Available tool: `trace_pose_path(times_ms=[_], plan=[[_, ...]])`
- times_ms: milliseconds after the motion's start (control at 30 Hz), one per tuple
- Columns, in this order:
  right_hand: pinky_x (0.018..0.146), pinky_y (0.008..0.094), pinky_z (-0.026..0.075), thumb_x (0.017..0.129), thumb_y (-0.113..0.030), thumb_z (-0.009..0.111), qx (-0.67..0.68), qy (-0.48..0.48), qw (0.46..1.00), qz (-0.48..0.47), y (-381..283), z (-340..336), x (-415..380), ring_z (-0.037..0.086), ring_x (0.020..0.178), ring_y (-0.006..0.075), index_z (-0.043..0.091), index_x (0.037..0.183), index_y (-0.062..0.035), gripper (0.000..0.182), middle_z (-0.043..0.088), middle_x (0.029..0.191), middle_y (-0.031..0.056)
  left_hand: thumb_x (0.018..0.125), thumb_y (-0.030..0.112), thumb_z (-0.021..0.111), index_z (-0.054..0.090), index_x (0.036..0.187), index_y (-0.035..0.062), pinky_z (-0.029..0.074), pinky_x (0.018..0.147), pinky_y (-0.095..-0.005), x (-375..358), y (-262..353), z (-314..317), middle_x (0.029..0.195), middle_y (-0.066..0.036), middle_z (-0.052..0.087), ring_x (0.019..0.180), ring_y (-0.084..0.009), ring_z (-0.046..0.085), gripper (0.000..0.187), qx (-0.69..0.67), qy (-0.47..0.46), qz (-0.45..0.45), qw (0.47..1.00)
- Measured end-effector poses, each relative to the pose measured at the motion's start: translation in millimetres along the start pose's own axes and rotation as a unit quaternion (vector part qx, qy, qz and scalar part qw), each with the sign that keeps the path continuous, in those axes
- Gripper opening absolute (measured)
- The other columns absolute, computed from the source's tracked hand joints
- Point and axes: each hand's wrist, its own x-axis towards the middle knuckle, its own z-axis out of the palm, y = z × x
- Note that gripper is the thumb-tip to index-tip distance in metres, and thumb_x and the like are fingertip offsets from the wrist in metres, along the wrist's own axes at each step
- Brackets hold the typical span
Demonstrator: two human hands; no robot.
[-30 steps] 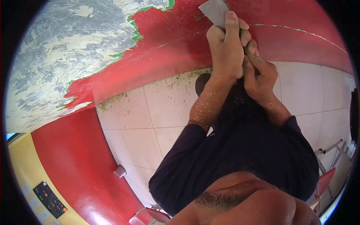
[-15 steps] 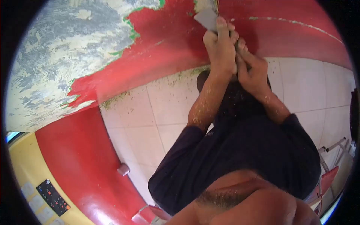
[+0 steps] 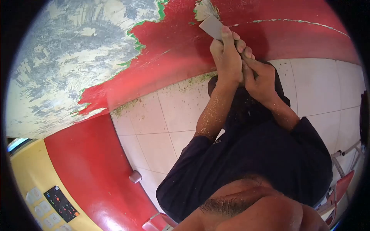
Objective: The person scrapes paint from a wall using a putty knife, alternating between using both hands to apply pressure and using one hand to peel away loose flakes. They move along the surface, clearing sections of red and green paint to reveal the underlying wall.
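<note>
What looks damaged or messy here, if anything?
A big jagged patch of the red surface looks stripped of paint, showing mottled grey and white. Greenish flakes lie scattered on the tiled floor, and pale specks cling to the left forearm.

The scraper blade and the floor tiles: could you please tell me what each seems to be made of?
The scraper blade looks like dull gray metal, probably steel, judging by its thin, flat, straight-edged face. The floor tiles look like pale, smooth ceramic or porcelain, given their thin, regular joint lines; I cannot tell which.
</note>
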Motion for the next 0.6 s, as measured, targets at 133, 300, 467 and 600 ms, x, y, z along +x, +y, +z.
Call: trace_pose_path(times_ms=[133,300,467,600], plan=[[0.057,0.0331,0.049,0.083,-0.004,0.062,0.033,-0.012,0.999,0.004,-14,0,16,0.063,0.062,0.0290,0.068,0.103,-0.0027,0.022,0.061,0.075,0.0211,0.100,0.037,0.043,0.044,0.080,0.0040,0.044,0.043,-0.0316,2,34,17,0.057,-0.003,0.041,0.045,-0.0151,0.047,0.039,0.024,-0.013,0.055,0.998],[0.055,0.0317,0.049,0.084,-0.004,0.061,0.032,0.013,0.999,0.005,-11,1,6,0.063,0.058,0.0251,0.068,0.100,-0.0004,0.018,0.060,0.070,0.0205,0.100,0.037,0.042,0.044,0.075,0.0044,0.044,0.044,-0.0329,7,36,16,0.055,-0.003,0.041,0.045,-0.0166,0.047,0.041,0.036,-0.046,0.076,0.995],[0.055,0.0320,0.050,0.086,-0.004,0.060,0.028,0.017,0.999,-0.008,-21,-2,18,0.065,0.059,0.0246,0.068,0.100,0.0007,0.018,0.062,0.072,0.0205,0.100,0.036,0.042,0.045,0.078,0.0047,0.044,0.044,-0.0328,4,42,17,0.055,-0.003,0.042,0.044,-0.0164,0.048,0.039,0.012,-0.055,0.068,0.996],[0.060,0.0323,0.051,0.085,-0.004,0.060,0.051,0.025,0.998,-0.011,-14,-2,8,0.068,0.066,0.0263,0.068,0.103,0.0001,0.020,0.065,0.078,0.0204,0.100,0.037,0.043,0.044,0.082,0.0042,0.044,0.042,-0.0336,2,29,14,0.056,-0.003,0.041,0.043,-0.0165,0.047,0.037,-0.005,-0.030,0.036,0.999]])
